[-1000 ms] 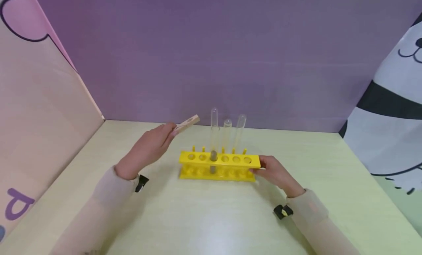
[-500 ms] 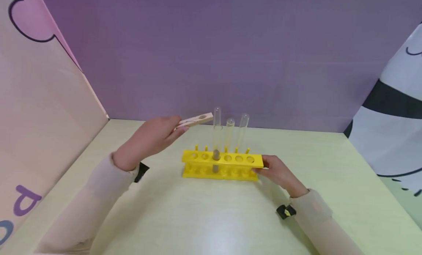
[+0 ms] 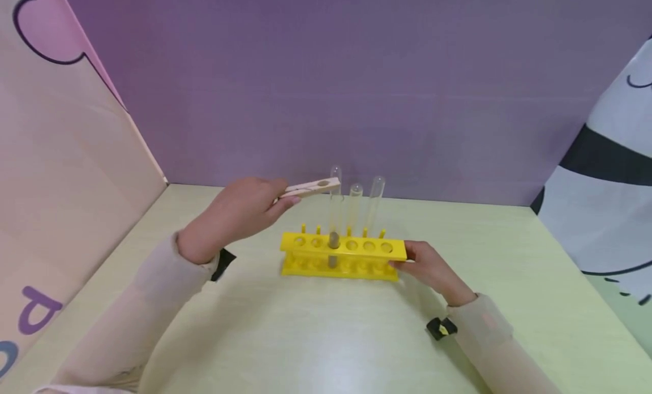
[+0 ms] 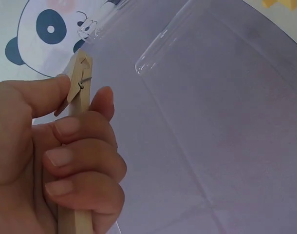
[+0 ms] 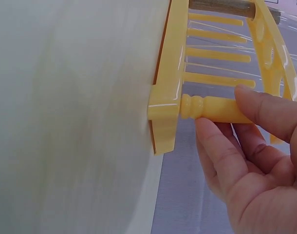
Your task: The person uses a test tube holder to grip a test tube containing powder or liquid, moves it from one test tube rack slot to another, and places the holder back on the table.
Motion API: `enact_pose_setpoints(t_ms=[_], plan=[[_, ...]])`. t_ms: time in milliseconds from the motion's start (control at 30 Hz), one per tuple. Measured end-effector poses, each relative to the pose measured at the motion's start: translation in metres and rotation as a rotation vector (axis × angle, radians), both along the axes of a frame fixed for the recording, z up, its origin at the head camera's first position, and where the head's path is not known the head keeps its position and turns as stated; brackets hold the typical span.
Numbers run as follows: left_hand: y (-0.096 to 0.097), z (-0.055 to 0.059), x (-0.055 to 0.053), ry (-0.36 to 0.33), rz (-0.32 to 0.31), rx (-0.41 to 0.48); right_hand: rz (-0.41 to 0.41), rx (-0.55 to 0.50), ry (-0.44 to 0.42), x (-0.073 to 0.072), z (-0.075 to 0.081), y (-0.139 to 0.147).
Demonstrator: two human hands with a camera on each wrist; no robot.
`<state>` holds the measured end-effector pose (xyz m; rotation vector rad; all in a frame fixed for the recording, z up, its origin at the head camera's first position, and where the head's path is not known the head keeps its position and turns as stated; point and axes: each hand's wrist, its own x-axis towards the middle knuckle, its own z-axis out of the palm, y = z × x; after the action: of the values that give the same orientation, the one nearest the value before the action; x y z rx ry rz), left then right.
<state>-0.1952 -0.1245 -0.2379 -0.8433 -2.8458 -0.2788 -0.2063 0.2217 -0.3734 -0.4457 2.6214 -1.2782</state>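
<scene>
My left hand (image 3: 239, 213) grips a wooden test tube clamp (image 3: 311, 187), fingers curled round its handle and thumb pressing near the spring in the left wrist view. The clamp's tip overlaps a domed clear test tube (image 3: 335, 172) in the head view. In the left wrist view, the tip lies just below an open-rimmed test tube (image 4: 92, 31). A yellow test tube rack (image 3: 305, 241) stands on the table; grey-brown material (image 3: 333, 241) shows inside its third hole from the left. My right hand (image 3: 428, 266) holds the rack's right end post (image 5: 221, 108) between thumb and fingers.
Two more clear test tubes, a shorter one (image 3: 355, 204) and a tilted one (image 3: 376, 196), stand upside down at the rack's back pegs. The pale table (image 3: 326, 332) ends at a purple wall (image 3: 356, 88). A panda-printed panel (image 3: 606, 213) borders the right side.
My left hand has carried the clamp to the right, bringing its tip from left of the tubes to overlap the leftmost one. My right hand keeps its hold on the rack.
</scene>
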Motion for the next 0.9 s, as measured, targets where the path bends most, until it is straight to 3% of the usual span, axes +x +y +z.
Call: enact_pose_setpoints(t_ms=[633,900], plan=[[0.01,0.006,0.002,0.04,-0.081,0.028,-0.012,0.014,-0.013,-0.001,-0.003,0.0],[0.013,0.008,0.002,0.04,-0.069,0.009,-0.02,0.014,-0.022,-0.002,-0.002,0.0]])
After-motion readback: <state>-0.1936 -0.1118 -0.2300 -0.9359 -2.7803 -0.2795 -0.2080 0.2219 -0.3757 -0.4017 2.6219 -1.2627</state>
